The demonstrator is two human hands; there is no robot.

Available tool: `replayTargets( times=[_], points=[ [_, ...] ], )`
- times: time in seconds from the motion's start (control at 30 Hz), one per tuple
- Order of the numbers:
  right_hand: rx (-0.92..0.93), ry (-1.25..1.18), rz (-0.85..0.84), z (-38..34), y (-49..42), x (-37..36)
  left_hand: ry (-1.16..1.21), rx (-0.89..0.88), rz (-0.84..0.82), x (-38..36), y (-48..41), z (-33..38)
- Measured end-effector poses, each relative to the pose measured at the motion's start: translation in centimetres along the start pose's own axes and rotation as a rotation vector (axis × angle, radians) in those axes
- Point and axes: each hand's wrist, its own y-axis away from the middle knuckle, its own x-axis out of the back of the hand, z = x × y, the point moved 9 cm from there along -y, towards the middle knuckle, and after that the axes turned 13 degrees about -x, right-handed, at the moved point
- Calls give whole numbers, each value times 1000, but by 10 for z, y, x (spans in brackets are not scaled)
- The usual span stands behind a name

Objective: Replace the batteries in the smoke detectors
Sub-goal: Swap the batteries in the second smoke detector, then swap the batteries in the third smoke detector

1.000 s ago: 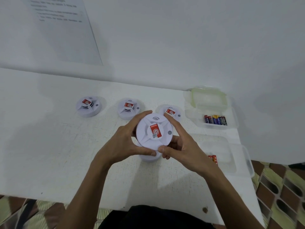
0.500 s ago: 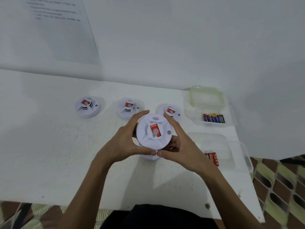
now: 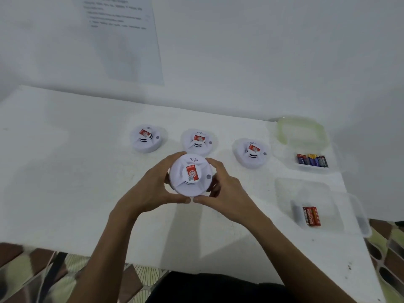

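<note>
Both hands, left [image 3: 150, 189] and right [image 3: 227, 193], curl fingers round a white smoke detector [image 3: 190, 174]; red batteries [image 3: 311, 216], perhaps two, at three o'clock.

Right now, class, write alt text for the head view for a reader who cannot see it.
A left hand and right hand grip a white smoke detector over a white table. Three more detectors stand in a row behind it; two clear containers at the right hold batteries.

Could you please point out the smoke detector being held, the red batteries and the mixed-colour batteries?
Held smoke detector [image 3: 192, 173]: head view, on its red label.
Red batteries [image 3: 311, 216]: head view, middle of the pair.
Mixed-colour batteries [image 3: 312, 160]: head view, middle of the row.
</note>
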Motion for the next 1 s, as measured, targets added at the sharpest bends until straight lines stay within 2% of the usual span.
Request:
replayTargets(
  times=[0.17, 0.43, 0.8, 1.0],
  points=[
    [59, 85, -22, -18, -32, -50, -107, 141, 70, 38, 28, -43],
    [-15, 170, -63, -10, -63, -106, -160, 307, 119, 55, 59, -97],
    [-68, 281, -106, 9, -71, -122, -339, 308, 72, 44, 67, -116],
    [-89, 292, -192, 8, -65, -112, -267, 418, -14, 44, 69, -114]
  ],
)
